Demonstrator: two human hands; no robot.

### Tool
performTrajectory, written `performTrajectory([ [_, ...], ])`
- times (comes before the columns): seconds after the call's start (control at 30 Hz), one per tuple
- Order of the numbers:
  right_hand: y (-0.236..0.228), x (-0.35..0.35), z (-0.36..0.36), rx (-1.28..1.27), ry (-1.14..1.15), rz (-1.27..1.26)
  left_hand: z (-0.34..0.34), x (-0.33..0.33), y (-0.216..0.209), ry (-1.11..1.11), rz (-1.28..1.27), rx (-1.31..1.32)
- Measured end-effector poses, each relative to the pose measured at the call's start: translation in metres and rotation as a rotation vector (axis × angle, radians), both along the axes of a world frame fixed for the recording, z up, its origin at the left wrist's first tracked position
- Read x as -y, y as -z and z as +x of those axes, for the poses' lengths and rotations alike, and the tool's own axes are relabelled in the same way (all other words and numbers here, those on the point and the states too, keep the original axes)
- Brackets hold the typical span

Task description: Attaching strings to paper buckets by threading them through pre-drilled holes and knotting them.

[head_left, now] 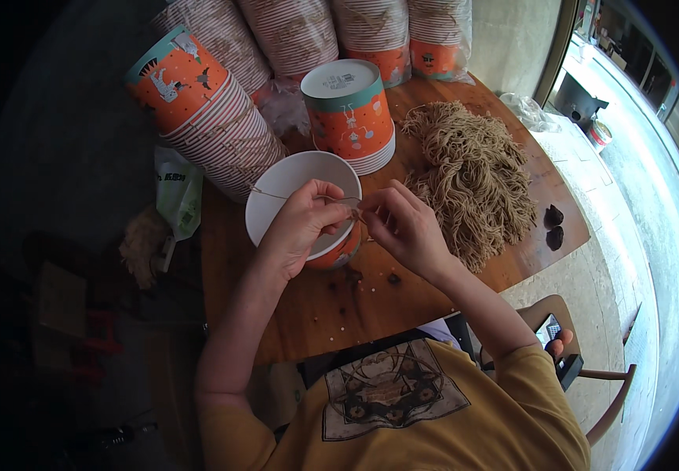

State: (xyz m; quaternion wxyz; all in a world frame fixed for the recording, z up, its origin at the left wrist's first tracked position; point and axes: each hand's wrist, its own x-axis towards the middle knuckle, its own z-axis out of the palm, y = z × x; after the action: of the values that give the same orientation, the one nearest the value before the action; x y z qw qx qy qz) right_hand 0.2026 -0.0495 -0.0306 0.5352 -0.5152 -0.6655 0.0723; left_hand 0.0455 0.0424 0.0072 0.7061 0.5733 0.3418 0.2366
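Note:
A paper bucket (259,208), white inside and orange outside, stands tilted on the table before me. Over its right rim, my left hand (308,224) pinches a thin tan cord (276,195), whose loose end sticks out to the left across the opening. My right hand (406,224) meets it fingertip to fingertip, closed on the same cord beside the rim. Exactly how the cord runs between the fingertips is too small to make out. Right of my right hand lies a heap of tan cords (480,180).
Behind the bucket, upturned orange buckets (351,125) are stacked. A long bucket stack (214,118) leans at the left. Plastic-wrapped stacks (292,35) line the back. Two dark objects (554,226) lie near the right edge of the wooden table (300,322). A chair (610,400) stands lower right.

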Motion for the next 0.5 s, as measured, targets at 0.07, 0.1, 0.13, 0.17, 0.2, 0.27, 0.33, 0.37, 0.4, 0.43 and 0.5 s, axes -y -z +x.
performTrajectory([
  [0.07, 0.003, -0.003, -0.001, 0.033, -0.004, 0.033, 0.0, 0.001, -0.001, -0.008, 0.006, 0.004],
  [0.1, 0.004, -0.004, -0.002, 0.065, -0.008, 0.068, -0.001, 0.001, -0.001, -0.009, 0.006, 0.004],
  [0.13, 0.003, -0.003, -0.002, 0.065, -0.009, 0.068, -0.001, 0.002, -0.001, -0.01, 0.021, -0.005],
  [0.17, 0.003, -0.004, -0.002, 0.077, 0.003, 0.054, -0.001, 0.001, -0.001, -0.01, 0.035, -0.013],
  [0.2, 0.002, -0.004, -0.001, 0.088, 0.015, 0.04, 0.0, 0.001, -0.001, -0.01, 0.036, -0.012],
  [0.27, 0.001, -0.004, -0.001, 0.084, 0.02, 0.044, 0.001, 0.003, -0.001, -0.02, 0.11, -0.049],
  [0.33, -0.001, -0.005, -0.002, 0.081, 0.026, 0.046, 0.003, 0.006, -0.003, -0.027, 0.148, -0.064],
  [0.37, -0.004, -0.005, -0.002, 0.139, 0.056, 0.06, 0.003, 0.008, -0.004, -0.036, 0.186, -0.079],
  [0.4, -0.006, -0.005, -0.003, 0.197, 0.086, 0.073, 0.004, 0.009, -0.003, -0.035, 0.187, -0.078],
  [0.43, -0.007, -0.006, -0.003, 0.197, 0.087, 0.074, 0.005, 0.01, -0.002, -0.034, 0.221, -0.074],
  [0.5, -0.011, -0.008, -0.003, 0.153, 0.081, -0.079, 0.005, 0.012, 0.0, -0.033, 0.258, -0.067],
])
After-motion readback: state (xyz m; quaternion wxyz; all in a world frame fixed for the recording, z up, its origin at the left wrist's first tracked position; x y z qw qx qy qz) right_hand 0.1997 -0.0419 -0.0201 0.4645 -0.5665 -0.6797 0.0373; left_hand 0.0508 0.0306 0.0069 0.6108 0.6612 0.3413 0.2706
